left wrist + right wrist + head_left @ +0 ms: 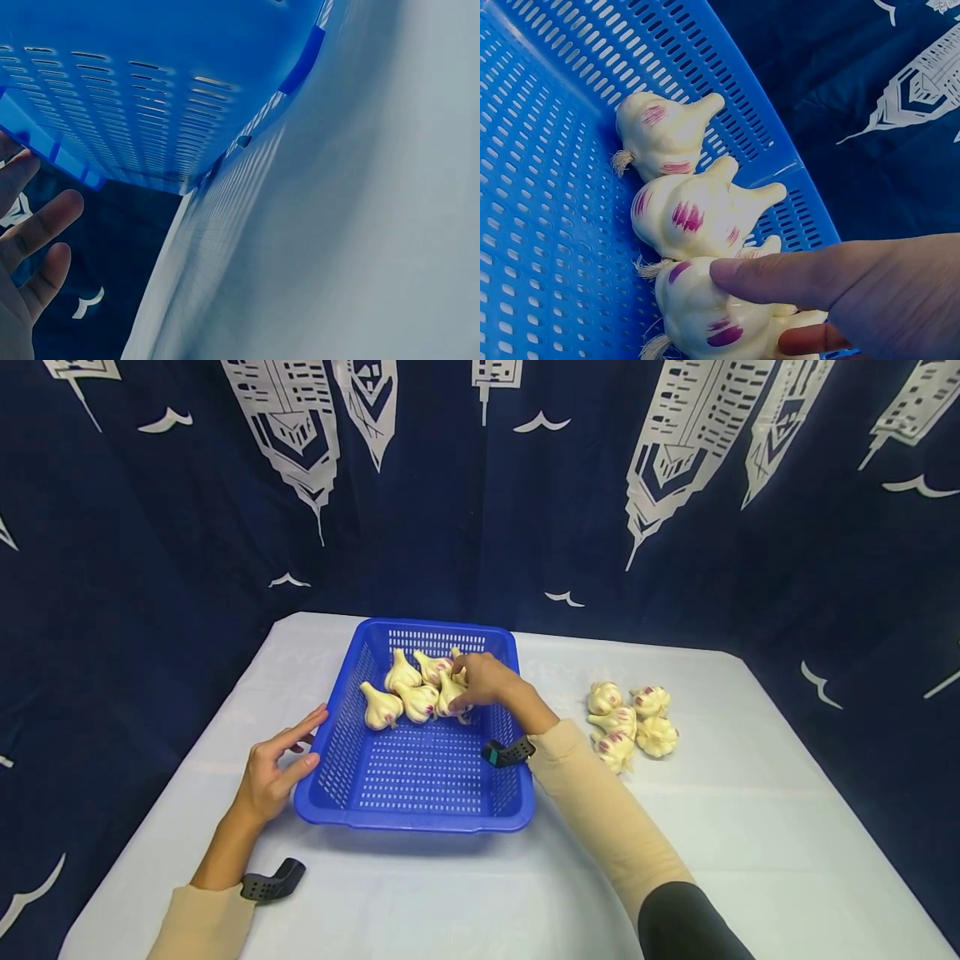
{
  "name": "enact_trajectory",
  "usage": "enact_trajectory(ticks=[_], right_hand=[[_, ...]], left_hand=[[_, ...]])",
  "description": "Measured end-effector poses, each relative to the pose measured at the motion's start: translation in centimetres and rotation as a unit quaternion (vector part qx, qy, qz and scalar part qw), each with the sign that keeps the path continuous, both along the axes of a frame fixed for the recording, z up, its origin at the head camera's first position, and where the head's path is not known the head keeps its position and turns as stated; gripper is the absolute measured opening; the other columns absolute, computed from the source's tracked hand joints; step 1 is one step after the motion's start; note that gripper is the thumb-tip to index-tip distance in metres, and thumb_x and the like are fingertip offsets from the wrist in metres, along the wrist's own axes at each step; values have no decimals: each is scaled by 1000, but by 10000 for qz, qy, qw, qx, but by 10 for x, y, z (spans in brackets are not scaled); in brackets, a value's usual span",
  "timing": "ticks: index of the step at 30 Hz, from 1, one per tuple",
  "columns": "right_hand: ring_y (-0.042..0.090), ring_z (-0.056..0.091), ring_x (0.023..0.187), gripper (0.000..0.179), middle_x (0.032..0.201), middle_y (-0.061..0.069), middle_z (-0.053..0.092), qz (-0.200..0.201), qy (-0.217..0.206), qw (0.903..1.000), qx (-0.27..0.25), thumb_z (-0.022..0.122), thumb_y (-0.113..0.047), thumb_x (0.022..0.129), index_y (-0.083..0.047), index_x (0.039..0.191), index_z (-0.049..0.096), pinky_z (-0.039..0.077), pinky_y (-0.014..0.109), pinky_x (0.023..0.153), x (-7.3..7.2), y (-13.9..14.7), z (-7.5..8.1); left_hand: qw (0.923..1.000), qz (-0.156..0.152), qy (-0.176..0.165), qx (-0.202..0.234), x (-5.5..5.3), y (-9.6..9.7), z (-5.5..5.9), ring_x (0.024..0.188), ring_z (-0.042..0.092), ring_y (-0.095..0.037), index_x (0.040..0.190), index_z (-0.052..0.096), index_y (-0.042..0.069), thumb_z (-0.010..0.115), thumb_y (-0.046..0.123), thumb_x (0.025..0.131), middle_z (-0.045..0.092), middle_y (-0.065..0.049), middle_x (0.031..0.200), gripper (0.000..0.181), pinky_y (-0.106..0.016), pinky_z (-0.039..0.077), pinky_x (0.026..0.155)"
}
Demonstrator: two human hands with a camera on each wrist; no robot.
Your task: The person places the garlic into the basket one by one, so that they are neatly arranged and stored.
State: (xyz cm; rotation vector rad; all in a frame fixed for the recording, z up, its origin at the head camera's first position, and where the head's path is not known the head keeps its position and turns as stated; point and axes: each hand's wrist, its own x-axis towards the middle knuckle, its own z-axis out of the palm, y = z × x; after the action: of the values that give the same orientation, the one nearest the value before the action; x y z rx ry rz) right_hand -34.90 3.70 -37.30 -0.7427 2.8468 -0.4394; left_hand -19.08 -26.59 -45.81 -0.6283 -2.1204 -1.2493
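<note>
The garlic bulb [694, 309] is right under your right hand [486, 680], inside the blue basket [416, 821], with its neck pointing away from you and its roots toward you. Your right hand is the near one, and its thumb and fingers pinch the bulb. Your left hand [273, 768] is well apart, fingers loose and spread, tips at the basket's left edge. More bulbs [618, 723] sit on the bench [757, 827], right of your right hand.

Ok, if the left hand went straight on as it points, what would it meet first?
Most likely the blue basket, at its left rim; the left hand looks close beside it, though depth leaves contact unclear.
</note>
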Motion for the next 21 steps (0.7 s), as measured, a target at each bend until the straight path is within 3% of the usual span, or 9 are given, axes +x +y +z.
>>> enact_trajectory(ticks=[21], right_hand=[[27,64,96,63,111,18,68,199,146,9973,-699,78,-35,82,0,131,60,53,39,83,19,25,26]], left_hand=[[9999,-80,84,49,1,1,0,95,60,-2,129,62,-4,58,-3,77,58,-19,135,53,-20,41,74]])
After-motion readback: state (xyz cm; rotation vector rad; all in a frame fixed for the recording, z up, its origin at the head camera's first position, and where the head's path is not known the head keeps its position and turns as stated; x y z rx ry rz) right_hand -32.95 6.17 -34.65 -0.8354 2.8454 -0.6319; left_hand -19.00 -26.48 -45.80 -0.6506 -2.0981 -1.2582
